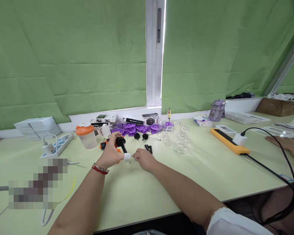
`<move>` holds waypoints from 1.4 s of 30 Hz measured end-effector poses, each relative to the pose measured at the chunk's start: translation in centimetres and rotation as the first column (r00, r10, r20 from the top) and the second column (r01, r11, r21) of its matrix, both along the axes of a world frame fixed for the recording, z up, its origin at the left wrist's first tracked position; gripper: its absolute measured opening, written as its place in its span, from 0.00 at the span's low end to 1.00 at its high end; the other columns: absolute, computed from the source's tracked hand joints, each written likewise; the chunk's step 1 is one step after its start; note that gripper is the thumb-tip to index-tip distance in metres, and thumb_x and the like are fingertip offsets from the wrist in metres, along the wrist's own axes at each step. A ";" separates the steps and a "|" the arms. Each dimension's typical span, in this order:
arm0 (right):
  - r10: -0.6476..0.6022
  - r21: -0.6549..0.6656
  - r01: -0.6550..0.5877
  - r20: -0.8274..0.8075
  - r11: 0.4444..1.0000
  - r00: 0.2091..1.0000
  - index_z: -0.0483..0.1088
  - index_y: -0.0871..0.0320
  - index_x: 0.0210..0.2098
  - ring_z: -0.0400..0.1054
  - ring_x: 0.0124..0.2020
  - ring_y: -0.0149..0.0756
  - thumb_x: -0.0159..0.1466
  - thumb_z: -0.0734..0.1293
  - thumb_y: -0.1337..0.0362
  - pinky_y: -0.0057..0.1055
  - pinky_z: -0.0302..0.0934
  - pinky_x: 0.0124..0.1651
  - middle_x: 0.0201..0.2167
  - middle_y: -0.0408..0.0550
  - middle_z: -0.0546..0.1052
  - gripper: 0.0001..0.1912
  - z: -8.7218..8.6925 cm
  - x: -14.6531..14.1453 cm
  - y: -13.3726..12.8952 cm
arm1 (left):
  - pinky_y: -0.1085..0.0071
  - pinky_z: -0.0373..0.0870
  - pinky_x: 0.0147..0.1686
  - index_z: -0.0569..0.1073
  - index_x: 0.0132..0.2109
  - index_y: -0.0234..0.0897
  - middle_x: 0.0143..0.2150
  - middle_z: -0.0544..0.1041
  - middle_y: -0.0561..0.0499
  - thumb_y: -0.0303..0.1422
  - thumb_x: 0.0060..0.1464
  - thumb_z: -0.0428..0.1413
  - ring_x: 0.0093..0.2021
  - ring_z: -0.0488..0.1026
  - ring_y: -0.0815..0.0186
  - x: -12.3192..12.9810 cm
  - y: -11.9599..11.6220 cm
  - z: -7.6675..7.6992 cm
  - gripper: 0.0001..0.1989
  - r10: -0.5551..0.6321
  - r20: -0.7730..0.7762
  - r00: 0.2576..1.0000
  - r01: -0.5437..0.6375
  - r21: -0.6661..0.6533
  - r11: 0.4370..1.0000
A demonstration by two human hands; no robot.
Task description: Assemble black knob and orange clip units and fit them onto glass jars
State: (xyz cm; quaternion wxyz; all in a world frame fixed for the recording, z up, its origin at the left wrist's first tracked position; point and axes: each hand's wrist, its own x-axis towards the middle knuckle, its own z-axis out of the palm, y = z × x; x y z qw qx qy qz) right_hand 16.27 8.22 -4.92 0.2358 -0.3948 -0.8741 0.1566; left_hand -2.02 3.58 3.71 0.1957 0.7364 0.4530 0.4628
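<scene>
My left hand [113,150] is wrapped around a black part [121,143] with a round head and a stem; white tape covers its thumb. Close to that thumb, the fingertips of my right hand [143,158] are pinched together, and what they hold is too small to name. Orange and black parts [103,144] lie behind my left hand, partly hidden. Small metal pieces [128,161] show on the table below the thumb. A black clip-like part [148,149] rests just behind my right hand. Two black round knobs [145,136] stand farther back.
Purple parts [129,129] and boxes [105,118] line the wall. Glass jars [180,147] stand right of centre, an orange-lidded cup [86,137] at left. A yellow power strip [228,141] with cables lies at right, near another person's hand [281,142].
</scene>
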 end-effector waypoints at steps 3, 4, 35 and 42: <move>0.012 0.009 -0.012 0.075 1.000 0.997 0.77 0.57 0.35 0.66 0.35 0.33 0.60 0.62 0.72 0.27 0.54 0.37 0.33 0.49 0.73 0.11 0.0 -0.2 0.2 | 0.60 0.68 0.44 0.58 0.50 0.42 0.47 0.69 0.45 0.36 0.35 0.63 0.45 0.69 0.59 0.0 -0.5 0.4 0.34 -0.148 0.163 0.975 0.171 -0.139 0.975; 0.015 0.011 -0.016 0.079 1.000 0.997 0.77 0.57 0.33 0.66 0.35 0.33 0.60 0.62 0.72 0.27 0.53 0.37 0.33 0.48 0.72 0.11 0.0 -0.2 0.3 | 0.60 0.69 0.42 0.59 0.50 0.43 0.46 0.70 0.45 0.38 0.36 0.62 0.44 0.70 0.58 -0.1 -0.7 0.6 0.32 -0.191 0.203 0.960 0.228 -0.177 0.957; -0.028 -0.546 -0.506 -0.698 0.668 0.716 0.75 0.65 0.31 0.66 0.21 0.29 0.46 0.74 0.59 0.30 0.60 0.27 0.22 0.46 0.74 0.17 4.8 3.1 -2.0 | 0.72 0.64 0.23 0.68 0.41 0.38 0.29 0.69 0.51 0.43 0.40 0.57 0.31 0.69 0.63 1.9 0.1 -3.2 0.20 -0.125 0.514 0.849 0.517 -0.758 0.397; 0.031 -0.498 -0.490 -0.678 0.716 0.735 0.74 0.62 0.28 0.63 0.24 0.26 0.46 0.73 0.65 0.28 0.58 0.31 0.23 0.41 0.73 0.10 3.9 2.2 -1.7 | 0.74 0.62 0.19 0.67 0.43 0.38 0.31 0.69 0.50 0.42 0.39 0.57 0.31 0.69 0.62 2.2 0.0 -2.8 0.22 -0.156 0.508 0.847 0.526 -0.760 0.382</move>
